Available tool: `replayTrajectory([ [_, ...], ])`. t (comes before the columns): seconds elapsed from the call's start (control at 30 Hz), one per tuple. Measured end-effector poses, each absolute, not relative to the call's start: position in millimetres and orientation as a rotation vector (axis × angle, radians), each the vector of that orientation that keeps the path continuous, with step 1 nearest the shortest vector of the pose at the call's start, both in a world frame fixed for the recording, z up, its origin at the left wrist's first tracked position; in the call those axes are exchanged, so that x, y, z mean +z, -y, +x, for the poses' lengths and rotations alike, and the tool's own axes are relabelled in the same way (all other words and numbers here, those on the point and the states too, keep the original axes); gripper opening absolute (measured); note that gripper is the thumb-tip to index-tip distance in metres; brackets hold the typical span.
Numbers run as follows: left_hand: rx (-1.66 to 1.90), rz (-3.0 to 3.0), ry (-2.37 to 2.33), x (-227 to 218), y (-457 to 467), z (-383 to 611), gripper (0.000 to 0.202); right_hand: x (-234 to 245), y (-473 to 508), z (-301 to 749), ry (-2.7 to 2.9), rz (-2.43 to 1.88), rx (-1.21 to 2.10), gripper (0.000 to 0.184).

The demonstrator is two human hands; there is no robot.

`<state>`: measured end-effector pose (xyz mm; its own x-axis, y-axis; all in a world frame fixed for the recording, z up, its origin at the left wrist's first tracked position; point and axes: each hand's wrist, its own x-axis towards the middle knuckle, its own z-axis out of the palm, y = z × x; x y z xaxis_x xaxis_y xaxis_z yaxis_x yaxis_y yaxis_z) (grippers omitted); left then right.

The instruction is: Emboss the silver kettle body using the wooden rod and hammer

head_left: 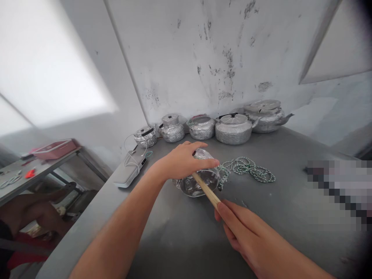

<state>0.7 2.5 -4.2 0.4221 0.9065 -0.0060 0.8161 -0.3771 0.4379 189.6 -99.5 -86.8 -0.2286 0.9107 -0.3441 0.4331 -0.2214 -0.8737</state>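
Observation:
On the grey table a small foil-like silver kettle (193, 190) lies tilted, with its round opening facing me. My left hand (186, 161) is over the top of it, thumb and fingers stretched apart; its underside and whatever it touches there are hidden. Closed around a pale wooden stick (207, 190) is my right hand (236, 221), in front of the kettle. The stick's far end reaches the kettle's opening, just below my left hand. A green-and-white cord (250, 169) lies looped to the right of the kettle, one part running up against it.
Several silver kettles and pots line the wall, among them a wide kettle (233, 131). A power bank (130, 172) with a white cable lies at the table's left edge. At left, another table holds a pink basket (55, 150); a person's legs (35, 213) show below it.

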Motion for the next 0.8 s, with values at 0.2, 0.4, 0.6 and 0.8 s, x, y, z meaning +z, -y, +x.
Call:
replayTrajectory([
  [0.2, 0.357, 2.318, -1.484, -5, -2, 2, 0.085, -79, 96, 191, 1.684, -1.497, 1.295, 0.035],
  [0.4, 0.417, 2.344, -1.474, -7, -3, 1, 0.085, -71, 96, 194, 1.75, -1.461, 1.208, 0.031],
  [0.6, 0.541, 2.377, -1.567, -11, 0, 5, 0.079, -82, 86, 198, 1.979, -1.529, 0.945, 0.028],
  [0.8, 0.581, 2.404, -1.625, -9, 5, 12, 0.066, -85, 87, 200, 2.048, -1.462, 0.886, 0.034],
])
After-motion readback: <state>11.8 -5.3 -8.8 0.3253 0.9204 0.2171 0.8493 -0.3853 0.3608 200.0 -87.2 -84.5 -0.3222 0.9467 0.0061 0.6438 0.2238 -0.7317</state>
